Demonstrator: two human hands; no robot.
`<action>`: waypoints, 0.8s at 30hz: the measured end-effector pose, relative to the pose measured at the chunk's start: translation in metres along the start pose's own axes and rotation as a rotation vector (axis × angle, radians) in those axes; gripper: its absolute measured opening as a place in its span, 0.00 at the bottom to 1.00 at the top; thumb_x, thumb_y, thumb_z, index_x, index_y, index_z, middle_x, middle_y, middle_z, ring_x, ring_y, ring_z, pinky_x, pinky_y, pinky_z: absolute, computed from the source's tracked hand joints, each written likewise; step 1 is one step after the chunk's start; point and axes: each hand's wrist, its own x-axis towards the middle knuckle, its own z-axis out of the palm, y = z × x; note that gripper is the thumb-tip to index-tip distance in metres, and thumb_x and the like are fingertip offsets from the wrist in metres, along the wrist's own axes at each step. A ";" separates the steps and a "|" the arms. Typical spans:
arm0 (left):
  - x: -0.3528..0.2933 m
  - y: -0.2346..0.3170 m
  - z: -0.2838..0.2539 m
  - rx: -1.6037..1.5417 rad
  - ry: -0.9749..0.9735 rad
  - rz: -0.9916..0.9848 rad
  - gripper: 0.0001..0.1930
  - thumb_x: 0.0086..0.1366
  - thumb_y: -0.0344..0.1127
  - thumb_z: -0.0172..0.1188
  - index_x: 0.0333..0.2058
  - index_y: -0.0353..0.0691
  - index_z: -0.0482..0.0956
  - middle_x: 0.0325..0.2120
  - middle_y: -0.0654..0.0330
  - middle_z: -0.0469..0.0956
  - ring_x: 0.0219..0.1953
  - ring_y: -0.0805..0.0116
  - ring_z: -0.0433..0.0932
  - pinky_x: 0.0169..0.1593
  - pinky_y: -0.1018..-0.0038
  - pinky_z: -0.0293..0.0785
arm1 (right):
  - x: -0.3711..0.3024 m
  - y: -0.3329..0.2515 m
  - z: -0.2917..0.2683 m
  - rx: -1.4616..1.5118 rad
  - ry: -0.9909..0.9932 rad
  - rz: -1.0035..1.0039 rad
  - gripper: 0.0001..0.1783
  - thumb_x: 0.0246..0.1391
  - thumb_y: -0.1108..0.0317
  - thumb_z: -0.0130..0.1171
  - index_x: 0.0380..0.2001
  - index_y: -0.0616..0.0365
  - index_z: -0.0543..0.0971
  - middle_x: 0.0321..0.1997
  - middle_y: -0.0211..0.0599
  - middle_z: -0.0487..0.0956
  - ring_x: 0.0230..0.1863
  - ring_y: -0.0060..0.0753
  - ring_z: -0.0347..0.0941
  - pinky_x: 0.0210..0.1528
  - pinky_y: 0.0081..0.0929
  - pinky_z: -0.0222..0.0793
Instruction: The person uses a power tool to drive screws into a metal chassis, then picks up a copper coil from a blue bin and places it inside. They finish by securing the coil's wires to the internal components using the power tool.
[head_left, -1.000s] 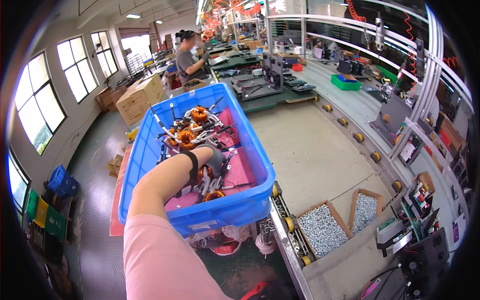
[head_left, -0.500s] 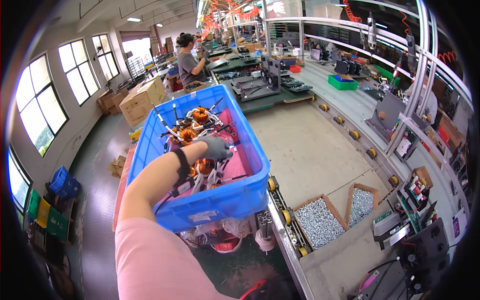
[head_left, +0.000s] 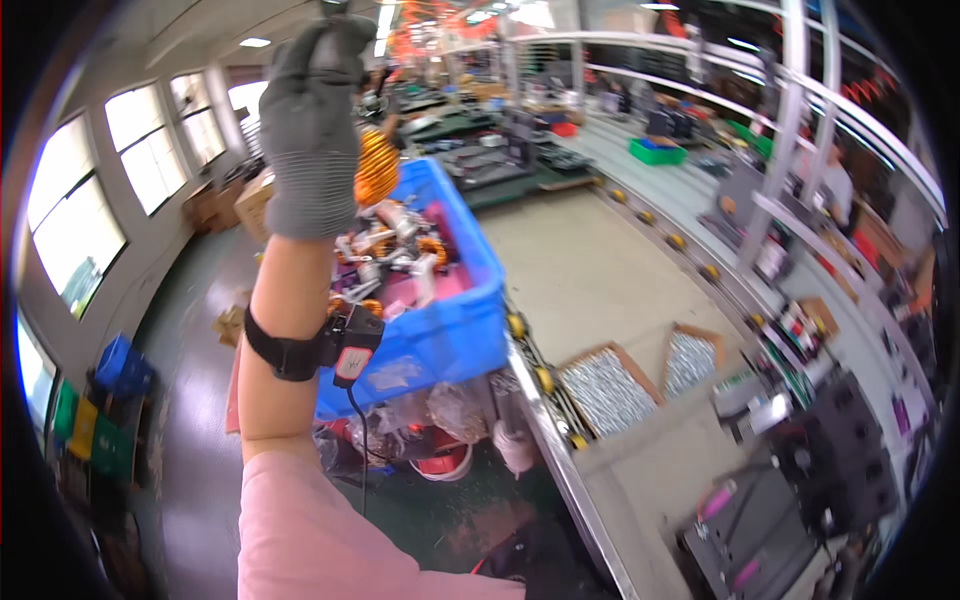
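My left hand [head_left: 318,110], in a grey knit glove, is raised high at the upper left with its fingers closed. A copper-wound ring coil [head_left: 377,168] hangs beside the glove's cuff; its leads seem to run up into my fist, though blur hides the exact grip. Below and behind it, more coils with white and black leads [head_left: 425,275] lie heaped in a blue plastic bin [head_left: 450,340], on pink lining. A black strap with a small box [head_left: 352,345] and a cable is on my forearm. My right hand is out of the picture.
A metal-edged conveyor with yellow rollers [head_left: 543,380] runs past the bin. Cardboard trays of screws [head_left: 610,388] sit on the light board. Dark panels with fans [head_left: 835,450] stand at the lower right, and a green bin [head_left: 657,152] is on the far bench.
My left hand has come up out of the blue bin, lifting a copper coil. The view has shifted, and the person standing beyond the bin is now mostly hidden behind my hand.
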 end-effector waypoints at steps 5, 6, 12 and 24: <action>-0.063 0.107 0.081 -0.827 -0.454 -0.619 0.20 0.69 0.47 0.47 0.37 0.33 0.75 0.21 0.68 0.67 0.22 0.82 0.62 0.27 0.83 0.58 | -0.069 0.050 -0.019 -0.092 0.193 -0.042 0.15 0.54 0.71 0.52 0.44 0.63 0.76 0.40 0.35 0.74 0.39 0.27 0.69 0.41 0.24 0.66; -0.087 0.133 0.093 -0.907 -0.560 -0.790 0.18 0.69 0.45 0.48 0.36 0.33 0.75 0.21 0.68 0.67 0.21 0.82 0.62 0.26 0.83 0.58 | -0.057 0.040 -0.016 -0.057 0.090 -0.011 0.18 0.46 0.75 0.53 0.43 0.64 0.77 0.41 0.41 0.77 0.46 0.40 0.73 0.50 0.34 0.67; -0.207 0.288 0.128 -1.053 -1.777 -0.371 0.09 0.64 0.34 0.52 0.36 0.36 0.77 0.22 0.56 0.75 0.25 0.68 0.72 0.33 0.71 0.69 | -0.038 0.008 -0.001 0.179 0.023 -0.071 0.19 0.46 0.79 0.53 0.44 0.62 0.77 0.37 0.42 0.77 0.36 0.36 0.75 0.38 0.25 0.69; -0.266 0.382 0.142 -1.281 -1.960 0.020 0.15 0.68 0.42 0.49 0.44 0.37 0.76 0.35 0.49 0.79 0.39 0.54 0.78 0.43 0.64 0.73 | -0.043 0.008 -0.001 0.263 -0.073 -0.225 0.19 0.51 0.74 0.57 0.48 0.55 0.77 0.37 0.42 0.77 0.38 0.43 0.74 0.40 0.32 0.70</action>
